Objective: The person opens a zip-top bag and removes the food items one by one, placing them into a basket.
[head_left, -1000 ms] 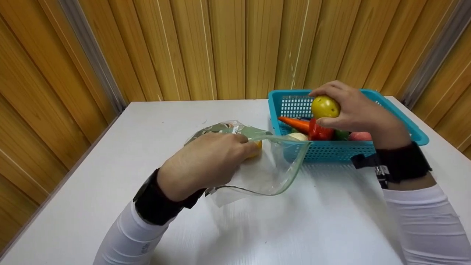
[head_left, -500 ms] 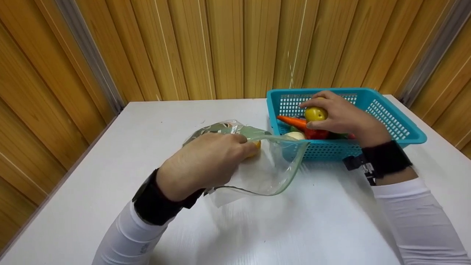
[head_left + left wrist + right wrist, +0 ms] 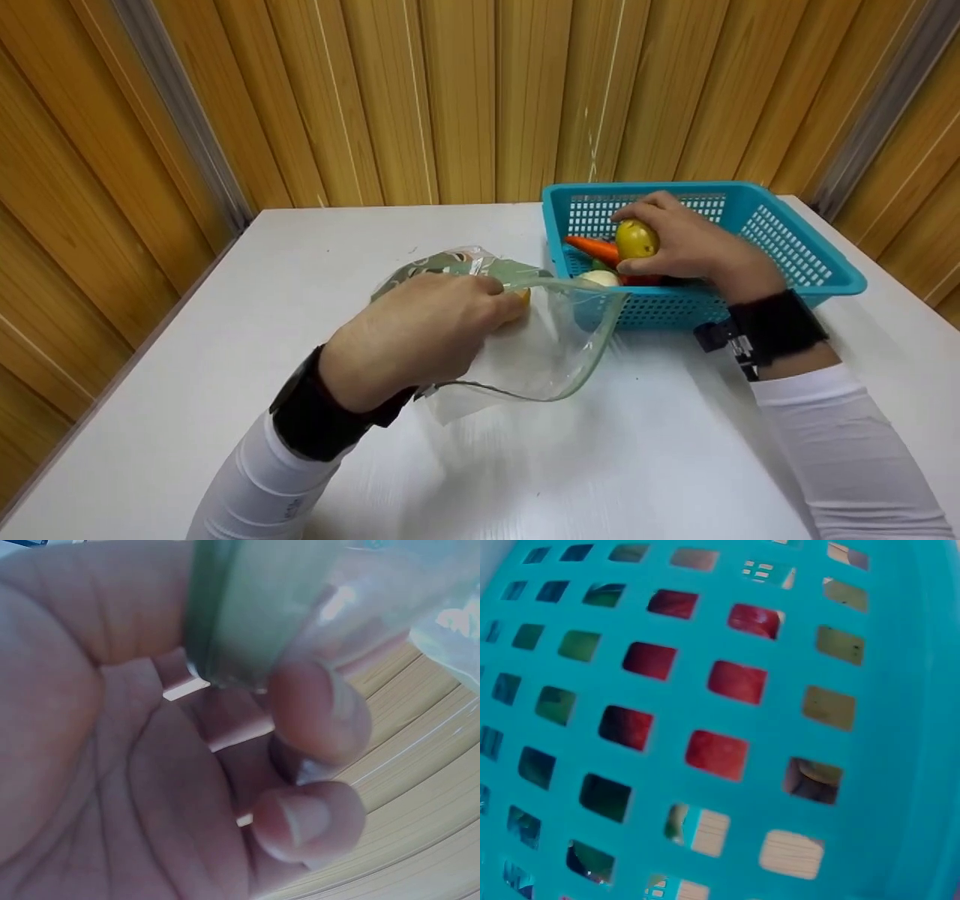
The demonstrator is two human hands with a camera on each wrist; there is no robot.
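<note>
My left hand (image 3: pixel 420 330) pinches the rim of a clear zip bag (image 3: pixel 544 345) with a green printed back. In the left wrist view, thumb and fingers (image 3: pixel 319 712) bend around the bag's green edge (image 3: pixel 259 607). Something orange-yellow (image 3: pixel 525 295) shows by the fingertips; its kind is unclear. Inside the blue basket (image 3: pixel 555 225), my right hand (image 3: pixel 686 244) grips a round yellow-green fruit (image 3: pixel 636 238) with dark spots, low among the contents. A carrot (image 3: pixel 592 246), a white round vegetable (image 3: pixel 600 277) and a red pepper (image 3: pixel 637 280) lie beside it, the pepper mostly hidden.
The right wrist view is filled by the basket's slotted wall (image 3: pixel 780 735), with red and yellow-green showing through the holes. The bag's mouth meets the basket's front left side. A wood-panelled wall (image 3: pixel 450 105) stands behind the white table (image 3: pixel 315 262).
My right hand has moved left and lowered the fruit into the basket, now covering more of the red pepper. The left hand and bag have stayed in place.
</note>
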